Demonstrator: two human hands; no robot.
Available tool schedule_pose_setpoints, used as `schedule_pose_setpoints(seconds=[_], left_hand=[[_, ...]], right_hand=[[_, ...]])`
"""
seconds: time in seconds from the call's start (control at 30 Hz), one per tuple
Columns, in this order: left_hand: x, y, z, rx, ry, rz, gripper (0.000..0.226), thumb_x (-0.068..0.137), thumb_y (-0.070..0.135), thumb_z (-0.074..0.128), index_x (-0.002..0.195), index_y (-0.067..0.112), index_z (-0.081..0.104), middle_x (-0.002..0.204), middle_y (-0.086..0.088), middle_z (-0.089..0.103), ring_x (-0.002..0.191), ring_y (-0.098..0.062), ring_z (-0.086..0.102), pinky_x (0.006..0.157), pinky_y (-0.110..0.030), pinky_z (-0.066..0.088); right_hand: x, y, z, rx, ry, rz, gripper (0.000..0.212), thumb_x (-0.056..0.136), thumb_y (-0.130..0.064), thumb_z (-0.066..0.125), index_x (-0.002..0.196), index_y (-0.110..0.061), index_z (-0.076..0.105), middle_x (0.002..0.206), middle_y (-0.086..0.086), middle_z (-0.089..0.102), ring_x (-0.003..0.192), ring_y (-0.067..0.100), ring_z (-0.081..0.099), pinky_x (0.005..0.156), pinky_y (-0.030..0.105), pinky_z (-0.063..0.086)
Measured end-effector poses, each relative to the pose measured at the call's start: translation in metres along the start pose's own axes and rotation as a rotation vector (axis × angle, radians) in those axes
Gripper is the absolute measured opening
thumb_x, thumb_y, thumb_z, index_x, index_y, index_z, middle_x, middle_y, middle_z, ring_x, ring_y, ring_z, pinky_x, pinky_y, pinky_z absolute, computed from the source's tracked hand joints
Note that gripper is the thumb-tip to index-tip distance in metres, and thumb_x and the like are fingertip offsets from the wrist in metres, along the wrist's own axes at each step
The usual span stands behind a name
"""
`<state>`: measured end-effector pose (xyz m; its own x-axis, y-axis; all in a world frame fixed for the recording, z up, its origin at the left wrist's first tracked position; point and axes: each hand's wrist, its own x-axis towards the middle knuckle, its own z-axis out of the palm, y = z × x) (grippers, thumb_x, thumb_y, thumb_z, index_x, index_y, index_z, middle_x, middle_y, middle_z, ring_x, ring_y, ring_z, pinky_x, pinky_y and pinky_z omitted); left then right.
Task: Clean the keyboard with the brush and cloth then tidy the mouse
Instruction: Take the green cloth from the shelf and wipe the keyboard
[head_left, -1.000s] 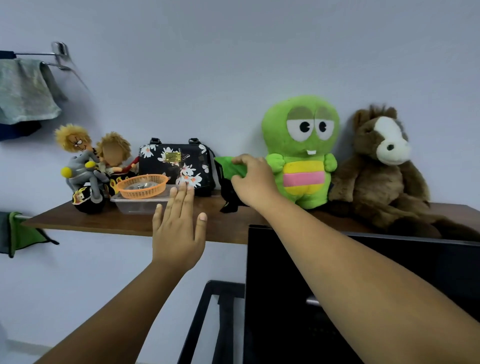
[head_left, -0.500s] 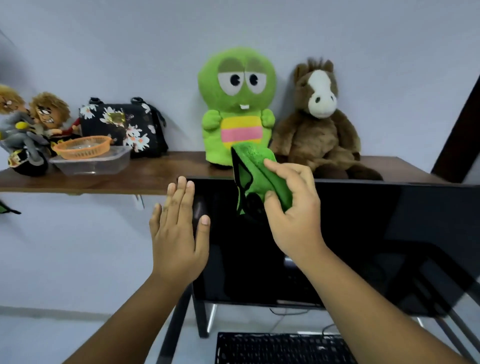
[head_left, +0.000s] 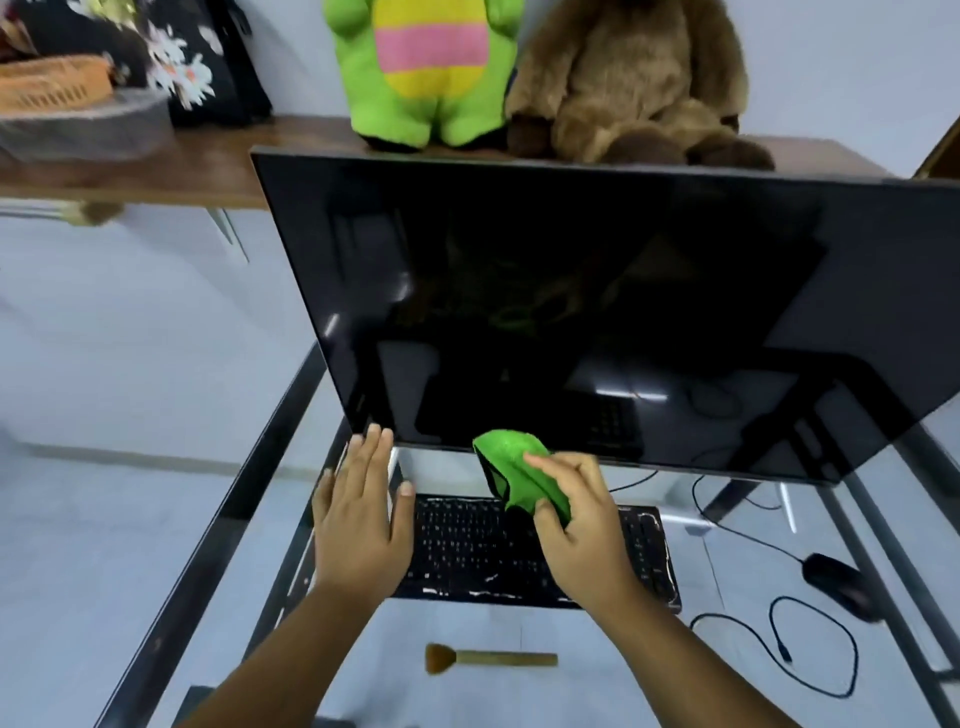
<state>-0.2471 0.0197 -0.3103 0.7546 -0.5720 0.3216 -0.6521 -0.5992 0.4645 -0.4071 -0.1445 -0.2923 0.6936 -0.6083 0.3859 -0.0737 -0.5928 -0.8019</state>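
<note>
A black keyboard (head_left: 467, 545) lies on the glass desk below the monitor. My right hand (head_left: 582, 525) hovers over its middle, gripping a bunched green cloth (head_left: 514, 467). My left hand (head_left: 358, 519) is flat with fingers spread above the keyboard's left end, holding nothing. A small brush (head_left: 488, 659) with a wooden handle lies on the glass in front of the keyboard. The black mouse (head_left: 839, 584) sits at the right, its cable (head_left: 779, 644) looping loosely beside it.
A large dark monitor (head_left: 571, 312) stands right behind the keyboard. Above it, a wooden shelf (head_left: 218, 161) carries a green plush (head_left: 426, 67), a brown plush (head_left: 639, 88), a floral bag (head_left: 197, 67) and an orange basket (head_left: 52, 85). A black frame (head_left: 249, 488) borders the glass desk.
The view has tilted down from the shelf to the desk. My right hand brought the green cloth down from the shelf to over the keyboard; my left hand came down alongside.
</note>
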Motion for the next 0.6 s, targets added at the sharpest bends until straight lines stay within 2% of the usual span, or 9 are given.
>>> schedule_pose_setpoints(seconds=[0.13,0.23,0.33,0.37,0.47,0.53,0.6], left_hand=[[-0.023,-0.036,0.027,0.042,-0.196,-0.110,0.066,0.091,0.054,0.011,0.152,0.029,0.019,0.159,0.010,0.018,0.147,-0.006,0.008,0.120,-0.042,0.008],[-0.032,-0.054,0.037,0.113,-0.358,-0.132,0.073,0.086,0.061,0.004,0.153,0.032,0.011,0.161,0.010,0.010,0.148,-0.008,0.003,0.120,-0.040,0.004],[-0.034,-0.068,0.043,0.162,-0.487,-0.134,0.061,0.094,0.057,0.016,0.151,0.039,0.008,0.162,0.008,0.004,0.148,-0.012,0.001,0.120,-0.040,0.003],[-0.035,-0.070,0.045,0.155,-0.516,-0.130,0.057,0.097,0.055,0.022,0.151,0.041,0.009,0.162,0.007,0.004,0.149,-0.012,0.001,0.119,-0.040,0.003],[-0.035,-0.078,0.051,0.103,-0.561,-0.114,0.056,0.098,0.051,0.033,0.150,0.044,0.014,0.162,0.004,0.007,0.149,-0.014,0.003,0.118,-0.040,0.005],[-0.032,-0.081,0.055,0.106,-0.593,-0.094,0.056,0.097,0.053,0.033,0.149,0.047,0.012,0.162,0.003,0.008,0.149,-0.015,0.004,0.118,-0.040,0.006],[-0.026,-0.084,0.060,0.108,-0.628,-0.081,0.056,0.097,0.055,0.032,0.148,0.048,0.010,0.162,0.001,0.010,0.149,-0.015,0.005,0.118,-0.039,0.006]], right_hand=[[-0.021,0.035,0.030,-0.028,-0.163,0.172,0.053,0.082,0.009,0.055,0.123,-0.025,0.061,0.112,-0.008,0.048,0.104,-0.002,0.052,0.087,0.006,0.041],[-0.028,0.053,0.050,-0.093,-0.254,0.249,0.054,0.083,0.004,0.054,0.127,-0.026,0.060,0.111,-0.011,0.044,0.096,0.001,0.053,0.081,0.015,0.046],[-0.030,0.063,0.066,-0.253,-0.357,0.348,0.054,0.085,-0.007,0.053,0.131,-0.036,0.056,0.114,-0.016,0.040,0.079,0.006,0.055,0.068,0.025,0.050],[-0.030,0.063,0.069,-0.328,-0.393,0.381,0.052,0.086,-0.013,0.053,0.131,-0.038,0.055,0.118,-0.016,0.040,0.083,0.007,0.056,0.067,0.026,0.050],[-0.030,0.062,0.079,-0.547,-0.440,0.415,0.045,0.087,-0.043,0.053,0.132,-0.041,0.053,0.132,-0.013,0.037,0.113,0.018,0.049,0.082,0.031,0.051],[-0.028,0.060,0.084,-0.614,-0.477,0.393,0.059,0.082,-0.065,0.051,0.137,-0.046,0.043,0.142,-0.015,0.029,0.119,0.022,0.040,0.094,0.039,0.047],[-0.026,0.059,0.091,-0.682,-0.551,0.367,0.068,0.079,-0.070,0.052,0.142,-0.050,0.033,0.150,-0.017,0.019,0.121,0.025,0.035,0.099,0.044,0.043]])
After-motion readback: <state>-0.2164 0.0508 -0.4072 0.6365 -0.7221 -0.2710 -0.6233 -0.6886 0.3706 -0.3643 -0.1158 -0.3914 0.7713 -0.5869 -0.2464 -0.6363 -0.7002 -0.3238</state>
